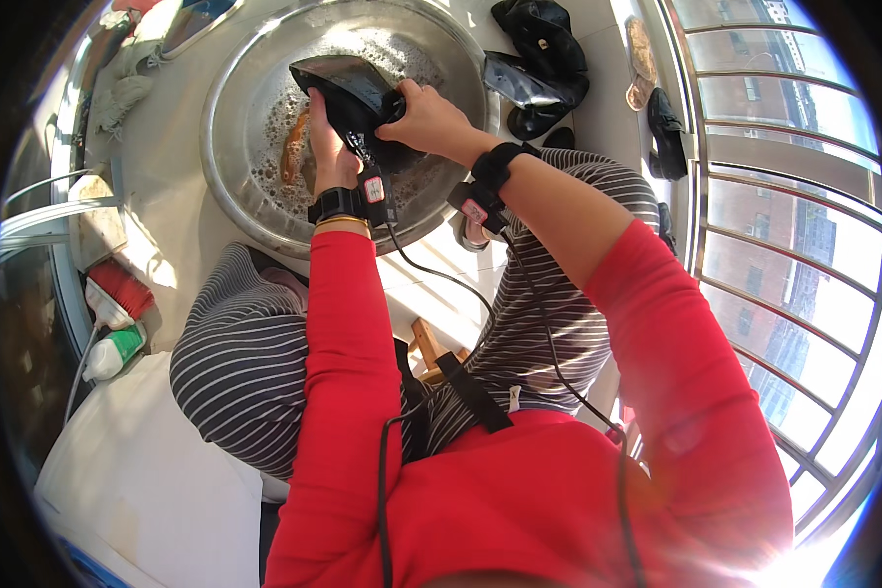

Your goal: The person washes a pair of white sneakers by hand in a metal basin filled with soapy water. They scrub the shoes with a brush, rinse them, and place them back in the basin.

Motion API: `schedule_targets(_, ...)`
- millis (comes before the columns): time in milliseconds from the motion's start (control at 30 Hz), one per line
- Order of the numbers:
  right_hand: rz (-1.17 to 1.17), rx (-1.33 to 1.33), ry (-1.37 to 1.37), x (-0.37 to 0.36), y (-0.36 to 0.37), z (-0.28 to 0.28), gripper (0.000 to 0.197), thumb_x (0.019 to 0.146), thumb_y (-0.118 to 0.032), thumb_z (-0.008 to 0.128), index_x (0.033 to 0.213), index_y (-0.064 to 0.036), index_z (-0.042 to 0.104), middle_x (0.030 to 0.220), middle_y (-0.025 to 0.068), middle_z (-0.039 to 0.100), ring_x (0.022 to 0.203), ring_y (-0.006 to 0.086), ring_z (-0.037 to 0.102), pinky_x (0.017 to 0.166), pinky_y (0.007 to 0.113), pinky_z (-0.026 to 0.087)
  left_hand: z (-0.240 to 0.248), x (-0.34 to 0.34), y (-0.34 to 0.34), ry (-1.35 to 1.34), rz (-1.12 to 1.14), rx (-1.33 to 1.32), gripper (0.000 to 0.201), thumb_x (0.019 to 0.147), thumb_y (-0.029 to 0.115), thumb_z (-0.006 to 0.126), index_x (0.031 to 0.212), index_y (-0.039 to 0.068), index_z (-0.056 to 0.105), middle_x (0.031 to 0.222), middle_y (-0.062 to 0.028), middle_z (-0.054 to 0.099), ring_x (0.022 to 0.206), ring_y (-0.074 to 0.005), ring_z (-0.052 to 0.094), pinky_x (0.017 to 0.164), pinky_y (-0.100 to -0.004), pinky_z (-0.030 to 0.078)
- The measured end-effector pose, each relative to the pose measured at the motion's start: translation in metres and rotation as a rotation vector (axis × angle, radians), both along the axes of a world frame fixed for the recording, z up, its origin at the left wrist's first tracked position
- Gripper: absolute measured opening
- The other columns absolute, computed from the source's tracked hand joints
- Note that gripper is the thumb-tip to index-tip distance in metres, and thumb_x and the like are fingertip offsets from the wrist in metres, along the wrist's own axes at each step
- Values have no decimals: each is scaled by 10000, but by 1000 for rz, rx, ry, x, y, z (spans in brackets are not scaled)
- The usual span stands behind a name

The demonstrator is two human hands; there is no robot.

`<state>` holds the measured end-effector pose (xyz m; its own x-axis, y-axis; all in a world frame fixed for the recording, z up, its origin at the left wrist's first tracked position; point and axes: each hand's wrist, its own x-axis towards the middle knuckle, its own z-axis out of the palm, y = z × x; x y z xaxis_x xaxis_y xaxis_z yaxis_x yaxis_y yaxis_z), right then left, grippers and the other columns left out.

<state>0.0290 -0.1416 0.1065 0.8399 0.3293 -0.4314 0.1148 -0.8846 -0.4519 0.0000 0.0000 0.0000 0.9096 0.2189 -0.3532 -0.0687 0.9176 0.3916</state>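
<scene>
Above a wide metal basin of sudsy water, both my hands grip a glossy black leather shoe, possibly a boot. My left hand supports it from the left, thumb up along its side. The fingers of my right hand pinch its right edge near the opening. The shoe is tilted and looks wet, and part of it is hidden behind my wrists. In the foam beside my left hand lies a long orange-brown thing whose kind I cannot make out.
Several black shoes or boots lie right of the basin. A dark shoe and tan insoles rest by the railing. At left are a red-bristled brush, a white-and-green bottle and a grey-white mop head.
</scene>
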Motion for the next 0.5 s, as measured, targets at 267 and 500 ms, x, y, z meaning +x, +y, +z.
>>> schedule_targets(267,-31,68,-102,3,0,1,795,688,-466,766,1334,-64,536,1251,195,597,1178,347,598,956,430,508,44,-6,-4,111,54,211,636,998,570,473,1381,63,510,1325,-93,611,1162,-264,616,1014,-410,474)
schedule_targets(500,-271,397,-12,32,2,19,828,623,-460,822,1253,20,582,1128,181,686,1041,301,671,910,368,524,77,-12,-17,139,-172,327,892,917,790,352,1490,109,396,1454,-102,501,1301,-285,515,1071,-507,410)
